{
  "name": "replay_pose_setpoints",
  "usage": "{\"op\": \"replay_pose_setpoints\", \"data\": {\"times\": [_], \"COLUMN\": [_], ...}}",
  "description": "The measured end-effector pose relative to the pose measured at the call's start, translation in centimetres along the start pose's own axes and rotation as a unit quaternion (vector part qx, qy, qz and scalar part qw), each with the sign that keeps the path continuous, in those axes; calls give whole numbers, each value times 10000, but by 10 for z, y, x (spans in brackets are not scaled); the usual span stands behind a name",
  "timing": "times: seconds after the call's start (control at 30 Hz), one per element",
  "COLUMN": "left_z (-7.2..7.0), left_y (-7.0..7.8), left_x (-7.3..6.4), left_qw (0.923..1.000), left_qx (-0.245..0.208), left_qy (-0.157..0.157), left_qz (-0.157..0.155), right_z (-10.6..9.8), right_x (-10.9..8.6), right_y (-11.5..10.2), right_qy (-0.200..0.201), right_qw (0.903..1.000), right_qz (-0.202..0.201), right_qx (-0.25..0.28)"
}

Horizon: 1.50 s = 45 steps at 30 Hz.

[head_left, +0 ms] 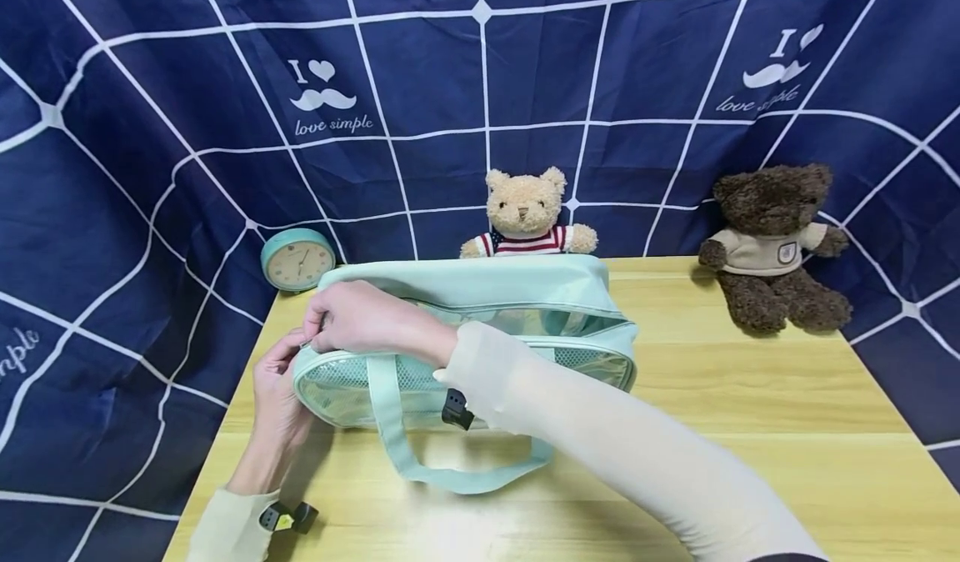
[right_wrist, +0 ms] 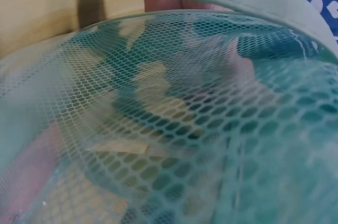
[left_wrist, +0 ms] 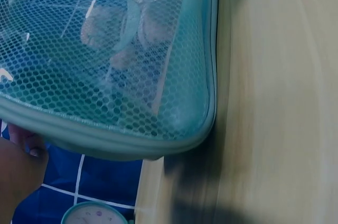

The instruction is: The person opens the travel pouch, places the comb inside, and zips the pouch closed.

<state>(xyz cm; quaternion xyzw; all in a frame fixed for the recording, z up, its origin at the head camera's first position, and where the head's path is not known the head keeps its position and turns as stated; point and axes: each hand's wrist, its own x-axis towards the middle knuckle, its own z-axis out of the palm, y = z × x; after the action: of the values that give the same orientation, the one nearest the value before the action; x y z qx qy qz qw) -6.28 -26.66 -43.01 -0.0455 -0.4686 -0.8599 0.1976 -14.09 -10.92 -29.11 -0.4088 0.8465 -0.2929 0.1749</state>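
Observation:
A mint-green clear bag (head_left: 450, 283) with mesh sides stands on the table, its zippered top partly open. At its left end my left hand (head_left: 281, 391) grips the corner by the rim. Reaching across the top, my right hand (head_left: 367, 320) has curled fingers that pinch at the zipper's left end, close to the left fingertips; the pull itself is hidden. The carry strap (head_left: 427, 474) hangs in front onto the table. The mesh side (left_wrist: 105, 102) fills much of the left wrist view. Through the mesh (right_wrist: 211, 113) in the right wrist view, contents look blurred.
A teal round clock (head_left: 298, 259) stands behind the bag's left end. Behind the bag sits a light teddy bear (head_left: 525, 208) in a striped top. At the back right is a dark brown bear (head_left: 772, 245). Blue checked cloth (head_left: 420, 62) surrounds the wooden table (head_left: 750, 395).

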Motion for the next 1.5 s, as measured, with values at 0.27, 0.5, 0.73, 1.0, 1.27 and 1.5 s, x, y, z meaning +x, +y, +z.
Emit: {"op": "replay_pose_setpoints", "data": {"times": [0.27, 0.5, 0.73, 1.0, 1.27, 1.5], "left_z": [-3, -2, -2, -3, -4, -4], "left_y": [3, 3, 6, 10, 10, 7], "left_x": [2, 4, 6, 4, 4, 8], "left_qw": [9997, 9999, 9998, 9988, 9987, 9980], "left_qx": [146, 56, 84, 371, 364, 588], "left_qy": [-177, -72, -103, -174, -180, -194], "left_qz": [41, 70, 155, 263, 307, 153], "right_z": [1, -3, -5, -3, -5, -6], "right_x": [0, -7, -6, -4, -9, -20], "right_y": [5, 5, -7, -15, -13, -4], "right_qy": [130, 453, 673, 733, 743, 1055], "right_qw": [9995, 9978, 9972, 9915, 9898, 9906], "right_qz": [-69, -51, 212, 448, 552, 788], "right_qx": [263, 483, -237, -976, -1079, -368]}}
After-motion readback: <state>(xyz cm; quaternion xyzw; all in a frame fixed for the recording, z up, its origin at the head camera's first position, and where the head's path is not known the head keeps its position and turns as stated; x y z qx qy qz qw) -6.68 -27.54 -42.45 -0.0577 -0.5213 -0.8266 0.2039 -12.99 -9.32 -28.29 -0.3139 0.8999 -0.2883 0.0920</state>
